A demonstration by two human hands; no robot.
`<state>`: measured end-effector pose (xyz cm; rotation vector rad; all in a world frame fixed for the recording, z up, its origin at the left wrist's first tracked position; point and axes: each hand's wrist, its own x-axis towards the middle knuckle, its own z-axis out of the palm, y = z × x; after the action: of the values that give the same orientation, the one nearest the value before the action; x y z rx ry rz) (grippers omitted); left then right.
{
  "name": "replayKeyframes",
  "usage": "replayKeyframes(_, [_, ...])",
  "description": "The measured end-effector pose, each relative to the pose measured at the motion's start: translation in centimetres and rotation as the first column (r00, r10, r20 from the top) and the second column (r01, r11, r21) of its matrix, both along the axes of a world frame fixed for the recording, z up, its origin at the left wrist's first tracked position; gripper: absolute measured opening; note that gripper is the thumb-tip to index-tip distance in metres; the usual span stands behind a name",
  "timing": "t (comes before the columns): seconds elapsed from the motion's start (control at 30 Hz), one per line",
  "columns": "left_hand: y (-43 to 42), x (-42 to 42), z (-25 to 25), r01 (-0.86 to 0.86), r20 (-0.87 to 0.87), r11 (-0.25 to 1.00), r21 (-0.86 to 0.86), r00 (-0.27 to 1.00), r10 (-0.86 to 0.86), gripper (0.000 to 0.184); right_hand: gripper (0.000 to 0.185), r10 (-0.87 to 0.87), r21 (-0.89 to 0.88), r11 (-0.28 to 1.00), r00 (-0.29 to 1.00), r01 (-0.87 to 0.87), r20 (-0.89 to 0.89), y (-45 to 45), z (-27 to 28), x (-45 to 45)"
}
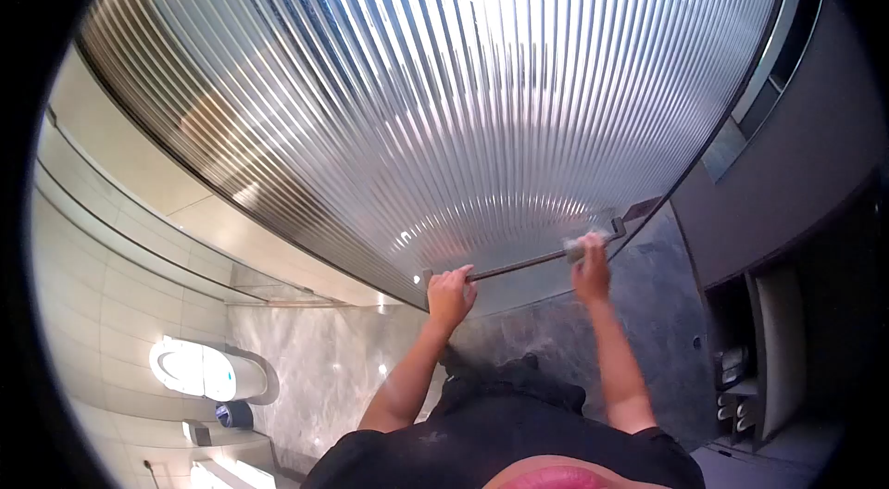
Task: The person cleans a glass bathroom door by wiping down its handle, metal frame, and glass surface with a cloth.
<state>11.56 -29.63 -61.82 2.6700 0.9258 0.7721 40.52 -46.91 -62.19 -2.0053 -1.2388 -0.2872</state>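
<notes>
A ribbed glass door (519, 137) fills the upper view, with a long dark handle bar (519, 264) across its lower part. My left hand (451, 294) has its fingers closed around the bar near the left end. Towards the bar's right end, my right hand (591, 278) pinches a crumpled greyish-white cloth (573, 253) against the bar. The cloth is small and slightly blurred, so its full shape is unclear.
At the lower left stand a white toilet (222, 375) and a small dark bin (235, 414). The floor (306, 350) is grey and marbled. On the right is a dark cabinet (781, 355) with open shelves holding several items.
</notes>
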Motion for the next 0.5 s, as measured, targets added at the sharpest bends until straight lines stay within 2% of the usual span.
replayKeyframes(0.03, [0.3,0.0,-0.4,-0.009,-0.009,1.0,-0.024,1.0,0.009,0.036,0.054,-0.057,0.004,0.998,0.998,0.057,-0.012,-0.3,0.1,2.1])
replayKeyframes(0.13, [0.3,-0.1,0.3,0.023,-0.118,1.0,-0.008,0.993,-0.024,0.037,0.048,-0.059,-0.033,0.998,0.99,0.055,-0.129,-0.7,1.0,4.1])
replayKeyframes(0.23, [0.7,-0.6,1.2,0.031,-0.215,0.994,-0.109,0.975,-0.054,0.037,0.044,-0.114,0.113,0.984,0.978,0.136,-0.177,1.4,-0.3,0.7])
replayKeyframes(0.27, [0.6,-0.8,1.2,0.038,-0.229,0.993,-0.11,0.971,-0.063,0.039,0.045,-0.146,0.127,0.98,0.987,0.154,-0.069,2.3,-1.9,-0.6])
replayKeyframes(0.33, [0.7,-1.0,1.6,0.053,-0.262,0.993,-0.109,0.962,-0.08,0.045,0.047,-0.105,0.13,0.985,0.993,0.111,-0.049,4.3,-3.3,-4.9])
replayKeyframes(0.4, [1.1,-1.0,1.7,0.074,-0.216,0.99,-0.117,0.971,-0.098,0.055,0.058,0.095,0.104,0.991,0.988,-0.083,-0.121,5.6,-2.1,-10.1])
replayKeyframes(0.5, [1.2,-1.3,1.8,0.147,-0.104,0.979,-0.143,0.981,-0.163,0.068,0.062,0.33,0.056,0.942,0.889,-0.33,-0.318,6.8,1.0,-16.1])
